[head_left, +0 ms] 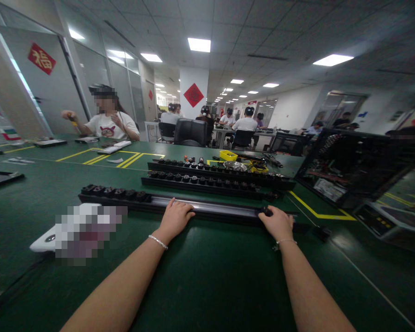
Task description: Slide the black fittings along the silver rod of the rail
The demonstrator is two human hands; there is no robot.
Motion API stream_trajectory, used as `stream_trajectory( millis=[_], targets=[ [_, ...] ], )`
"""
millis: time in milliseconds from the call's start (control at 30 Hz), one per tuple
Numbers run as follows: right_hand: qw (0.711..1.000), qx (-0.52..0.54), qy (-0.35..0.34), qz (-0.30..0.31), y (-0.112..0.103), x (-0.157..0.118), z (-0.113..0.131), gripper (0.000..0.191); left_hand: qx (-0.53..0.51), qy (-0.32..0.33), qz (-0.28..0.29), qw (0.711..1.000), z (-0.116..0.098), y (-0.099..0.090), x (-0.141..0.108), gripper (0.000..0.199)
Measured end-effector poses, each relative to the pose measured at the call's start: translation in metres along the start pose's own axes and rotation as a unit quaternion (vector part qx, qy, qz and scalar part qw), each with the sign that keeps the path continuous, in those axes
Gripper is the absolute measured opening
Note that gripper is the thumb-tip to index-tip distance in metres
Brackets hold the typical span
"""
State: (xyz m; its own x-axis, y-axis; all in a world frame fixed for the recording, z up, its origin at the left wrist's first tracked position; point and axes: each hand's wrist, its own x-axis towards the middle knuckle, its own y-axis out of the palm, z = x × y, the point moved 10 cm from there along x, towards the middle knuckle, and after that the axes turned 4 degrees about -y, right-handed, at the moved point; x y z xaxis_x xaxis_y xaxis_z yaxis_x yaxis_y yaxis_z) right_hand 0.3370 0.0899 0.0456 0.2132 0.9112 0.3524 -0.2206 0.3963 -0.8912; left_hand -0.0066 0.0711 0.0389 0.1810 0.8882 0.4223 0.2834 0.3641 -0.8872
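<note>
"long black rail (224,211), where's that?"
"on the green table (214,281), two filled rails (207,185) just beyond it."
"and the hands?"
"left hand (174,216) lies on it, fingers slightly spread; right hand (278,222) has fingers pinching a small black piece (266,210) over it."

A silvery bracelet (158,242) is worn on the left wrist (163,233); a thinner band (287,240), with a small charm (275,247) at eight o'clock, on the right wrist (284,233).
</note>
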Motion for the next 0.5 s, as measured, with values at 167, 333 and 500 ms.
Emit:
stream_trajectory(
  millis=[167,333,500],
  targets=[
    [1.000,0.003,0.015,0.006,0.0009,0.0010,-0.0033,0.043,0.001,0.002,-0.010,1.000,0.0009,0.0004,0.0004,0.022],
    [1.000,-0.005,0.014,0.016,-0.0015,0.0004,-0.0045,0.044,0.001,0.003,-0.010,1.000,0.0004,0.0008,0.0005,0.022],
    [0.999,-0.020,0.020,0.018,-0.0046,-0.0017,-0.0066,0.038,-0.002,0.004,-0.009,1.000,0.0002,0.0005,0.0005,0.022]
  ],
)
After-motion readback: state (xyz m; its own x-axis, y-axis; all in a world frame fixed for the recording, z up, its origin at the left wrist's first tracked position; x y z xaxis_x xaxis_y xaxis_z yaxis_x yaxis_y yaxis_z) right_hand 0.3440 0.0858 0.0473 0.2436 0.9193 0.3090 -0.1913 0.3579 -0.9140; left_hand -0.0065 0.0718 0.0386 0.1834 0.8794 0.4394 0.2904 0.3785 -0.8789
